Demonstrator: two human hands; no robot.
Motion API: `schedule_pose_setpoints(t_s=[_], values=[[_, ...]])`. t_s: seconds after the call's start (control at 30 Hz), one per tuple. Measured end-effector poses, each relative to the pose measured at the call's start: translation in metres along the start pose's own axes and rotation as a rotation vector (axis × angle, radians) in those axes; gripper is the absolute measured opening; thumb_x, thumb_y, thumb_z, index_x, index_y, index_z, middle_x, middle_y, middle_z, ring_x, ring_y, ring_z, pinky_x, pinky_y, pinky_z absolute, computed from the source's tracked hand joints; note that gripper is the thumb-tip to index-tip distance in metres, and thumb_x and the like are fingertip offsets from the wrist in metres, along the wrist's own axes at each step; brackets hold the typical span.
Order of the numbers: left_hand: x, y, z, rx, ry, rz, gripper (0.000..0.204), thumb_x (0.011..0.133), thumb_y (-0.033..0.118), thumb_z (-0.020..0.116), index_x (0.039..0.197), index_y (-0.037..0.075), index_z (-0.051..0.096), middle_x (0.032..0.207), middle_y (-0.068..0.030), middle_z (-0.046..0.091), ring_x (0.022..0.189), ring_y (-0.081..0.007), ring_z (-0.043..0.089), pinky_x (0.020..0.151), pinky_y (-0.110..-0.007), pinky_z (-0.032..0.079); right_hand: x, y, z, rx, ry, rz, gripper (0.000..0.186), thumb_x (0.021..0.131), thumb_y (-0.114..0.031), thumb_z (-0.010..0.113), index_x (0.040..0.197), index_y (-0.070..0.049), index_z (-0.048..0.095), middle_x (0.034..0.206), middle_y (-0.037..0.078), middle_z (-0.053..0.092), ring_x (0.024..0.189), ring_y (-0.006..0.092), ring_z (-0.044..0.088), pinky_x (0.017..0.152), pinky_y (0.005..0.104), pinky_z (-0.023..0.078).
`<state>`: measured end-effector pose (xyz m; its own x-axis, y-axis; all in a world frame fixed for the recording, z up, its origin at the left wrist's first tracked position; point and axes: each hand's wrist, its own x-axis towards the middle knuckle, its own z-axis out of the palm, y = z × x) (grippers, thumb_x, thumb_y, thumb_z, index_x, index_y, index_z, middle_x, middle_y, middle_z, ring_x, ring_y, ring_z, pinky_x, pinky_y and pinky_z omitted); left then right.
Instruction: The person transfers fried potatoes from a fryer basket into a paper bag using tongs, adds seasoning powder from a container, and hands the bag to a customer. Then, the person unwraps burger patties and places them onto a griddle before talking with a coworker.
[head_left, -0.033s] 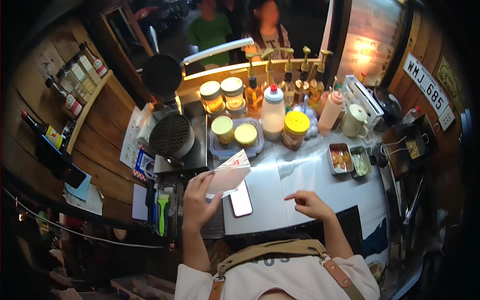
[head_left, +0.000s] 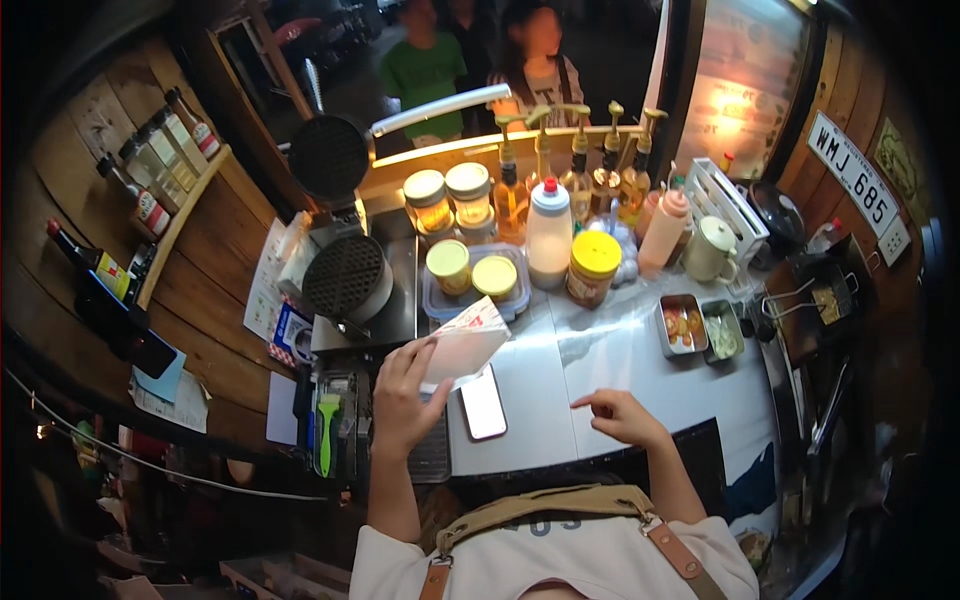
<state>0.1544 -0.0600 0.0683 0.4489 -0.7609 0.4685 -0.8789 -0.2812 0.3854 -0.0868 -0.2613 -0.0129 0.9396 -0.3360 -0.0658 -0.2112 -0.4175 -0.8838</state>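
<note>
- The left hand (head_left: 405,395) was raised above the left part of the desk (head_left: 640,365), forearm rising from the lower edge of the view, wrist bent a little toward the middle.
- Its fingers (head_left: 425,350) were curled around the lower end of a paper sleeve (head_left: 465,342), thumb on one face and the other fingers on the opposite one, pinching it.
- The paper sleeve was white with a red-patterned top edge, held tilted, its upper end pointing up and to the right, just in front of a plastic tub (head_left: 475,285).
- A phone (head_left: 483,402) lay flat on the desk just below the sleeve and just right of the left hand, apart from the fingers.
- The right hand (head_left: 620,415) rested low over the near middle of the desk, forearm coming in from the lower right.
- Its fingers were loosely bent and close together, the forefinger (head_left: 583,402) stretched to the left with its tip at the desk surface; it held nothing.
- The two hands were well apart, with the phone between them.
- A round waffle iron (head_left: 345,275) stood open to the left of the tub, its lid (head_left: 330,155) tipped up behind it.
- Behind the tub stood a white squeeze bottle (head_left: 548,235), a yellow-lidded jar (head_left: 593,268) and a row of pump bottles (head_left: 580,165).
- Two small metal trays (head_left: 700,328) sat on the right part of the desk.
- Two people (head_left: 480,60) stood beyond the counter at the far side.
</note>
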Motion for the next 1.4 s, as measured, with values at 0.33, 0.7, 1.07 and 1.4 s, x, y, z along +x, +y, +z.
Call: schedule_pose_setpoints(t_s=[0.33,0.7,1.07,1.4], values=[[0.094,-0.051,0.135,0.356,0.183,0.279,0.045,0.075,0.024,0.059,0.116,0.007,0.051,0.122,-0.0044,0.043,0.110,-0.0234,0.041,0.094,-0.044,0.029,-0.015,0.016,-0.001,0.085,0.047,0.122,0.039,0.064,0.002,0.052,0.101,-0.009,0.062,0.061,0.002,0.044,0.055,0.0115,0.042,0.056,0.0252,0.040],[0.086,-0.080,0.207,0.410,-0.036,0.320,0.043,0.075,0.034,0.059,0.110,0.009,0.053,0.132,0.0005,0.034,0.118,-0.0184,0.031,0.095,-0.051,0.024,-0.013,0.031,0.004,0.101,0.022,0.177,0.038,0.066,0.000,0.051,0.101,-0.009,0.062,0.062,0.003,0.046,0.057,0.0117,0.043,0.057,0.0253,0.040],[0.096,-0.081,0.179,0.356,-0.013,0.407,0.018,0.077,0.019,0.054,0.095,0.014,0.058,0.128,-0.0014,0.040,0.119,-0.0182,0.034,0.095,-0.063,0.019,0.000,0.028,0.008,0.094,0.009,0.133,0.038,0.066,0.001,0.051,0.101,-0.009,0.062,0.062,0.003,0.043,0.056,0.0120,0.040,0.056,0.0257,0.039],[0.095,-0.084,0.176,0.357,0.024,0.434,0.011,0.076,0.016,0.056,0.087,0.015,0.058,0.105,0.0029,0.056,0.103,-0.0142,0.050,0.096,-0.060,0.021,0.002,0.023,0.014,0.084,-0.016,0.123,0.037,0.065,0.002,0.051,0.100,-0.008,0.062,0.062,0.003,0.043,0.057,0.0122,0.041,0.057,0.0257,0.039]])
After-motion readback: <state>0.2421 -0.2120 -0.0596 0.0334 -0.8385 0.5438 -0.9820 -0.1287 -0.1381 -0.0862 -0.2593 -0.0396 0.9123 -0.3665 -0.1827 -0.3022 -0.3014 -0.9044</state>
